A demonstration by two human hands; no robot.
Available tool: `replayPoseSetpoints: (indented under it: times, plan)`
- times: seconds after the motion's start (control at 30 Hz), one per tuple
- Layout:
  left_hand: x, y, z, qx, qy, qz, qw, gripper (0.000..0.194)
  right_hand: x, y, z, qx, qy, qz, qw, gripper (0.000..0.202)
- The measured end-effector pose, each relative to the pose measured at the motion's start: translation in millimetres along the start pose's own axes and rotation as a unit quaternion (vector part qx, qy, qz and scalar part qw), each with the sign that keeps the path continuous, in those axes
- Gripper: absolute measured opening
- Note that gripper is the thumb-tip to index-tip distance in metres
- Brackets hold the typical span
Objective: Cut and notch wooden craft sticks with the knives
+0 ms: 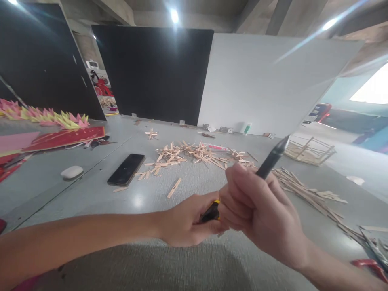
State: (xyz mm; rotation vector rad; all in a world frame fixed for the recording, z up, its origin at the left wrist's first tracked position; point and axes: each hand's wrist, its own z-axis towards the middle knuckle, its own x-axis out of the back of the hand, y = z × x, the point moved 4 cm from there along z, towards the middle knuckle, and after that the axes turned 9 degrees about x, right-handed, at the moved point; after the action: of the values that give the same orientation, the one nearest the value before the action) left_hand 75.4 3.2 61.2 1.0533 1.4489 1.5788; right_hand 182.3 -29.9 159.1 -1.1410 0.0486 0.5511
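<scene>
My left hand is closed around a black and yellow object, mostly hidden by the fingers. Touching it from the right is my right hand, whose fist holds a dark pen-like tool with its pointed tip up and to the right. Whether the right fingers also grip the black and yellow object cannot be made out. Beyond both hands lies a pile of small wooden sticks, and a single stick rests nearer, above the left wrist.
A black phone and a white case lie left. Long wooden strips, a stick frame and red-handled scissors are right. Black and white panels stand behind; folded pink and yellow paper sits far left.
</scene>
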Motion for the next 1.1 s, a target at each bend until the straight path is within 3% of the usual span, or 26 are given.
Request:
replayPoseSetpoints:
  times: [0.17, 0.27, 0.4, 0.5, 0.73, 0.83, 1.1]
  plan:
    - [0.5, 2, 1, -0.021, 0.018, 0.010, 1.000, 0.019, 8, -2, 3, 0.036, 0.034, 0.003, 0.999, 0.060]
    - [1.0, 4, 0, -0.044, 0.033, 0.039, 0.998, 0.016, 13, 2, 6, 0.014, 0.035, -0.020, 0.999, 0.058]
    - [1.0, 3, -1, -0.034, 0.025, 0.036, 0.998, 0.018, 18, -1, 9, 0.043, 0.077, 0.005, 0.996, 0.058]
    - [-0.6, 1, 0, -0.031, 0.017, 0.048, 0.998, 0.013, 12, 1, 8, 0.010, 0.048, 0.008, 0.999, 0.059]
    - [0.5, -3, 1, -0.033, 0.020, -0.001, 0.999, 0.022, 1, 1, 4, 0.009, -0.001, -0.002, 1.000, 0.059]
    - [-0.4, -3, 0, -0.024, 0.013, 0.004, 1.000, 0.020, 2, -4, 2, 0.042, 0.018, -0.001, 0.999, 0.057]
    - [-2.1, 1, -2, -0.019, 0.010, 0.010, 1.000, 0.018, 8, -3, 4, 0.043, 0.028, -0.009, 0.999, 0.059]
